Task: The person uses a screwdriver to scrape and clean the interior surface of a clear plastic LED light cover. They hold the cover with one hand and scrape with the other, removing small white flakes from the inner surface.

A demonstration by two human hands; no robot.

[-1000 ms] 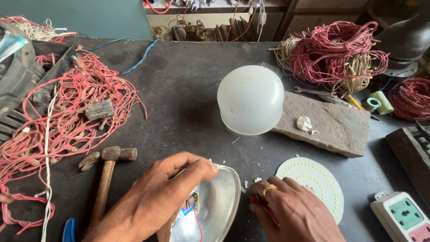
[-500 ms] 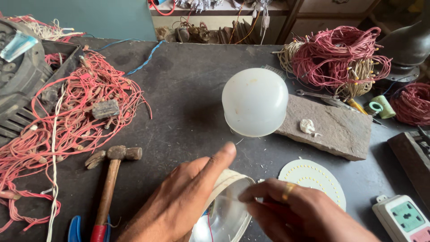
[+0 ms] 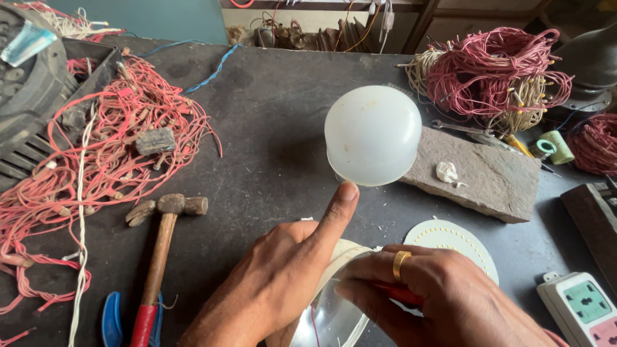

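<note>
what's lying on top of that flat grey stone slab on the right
On the flat grey stone slab lies a small crumpled white lump. The frosted white plastic dome covers the slab's left end, so whatever lies there is hidden.

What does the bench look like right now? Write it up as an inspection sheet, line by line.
Surface: dark workbench, dusty, with white flecks near the hands.
Job's things: shiny bowl-shaped lamp housing with a white rim; white dome diffuser beyond it; round LED disc beside the hands.
Clutter: claw hammer, blue-handled pliers, stone slab, green tape roll, socket strip.
Grippers: left hand grips the housing rim, forefinger raised; right hand, wearing a ring, holds a red-handled tool at the housing.
Cables: red wire tangle on the left; coiled red wire bundle at the back right.
Surroundings: cluttered shelf behind the bench.
</note>
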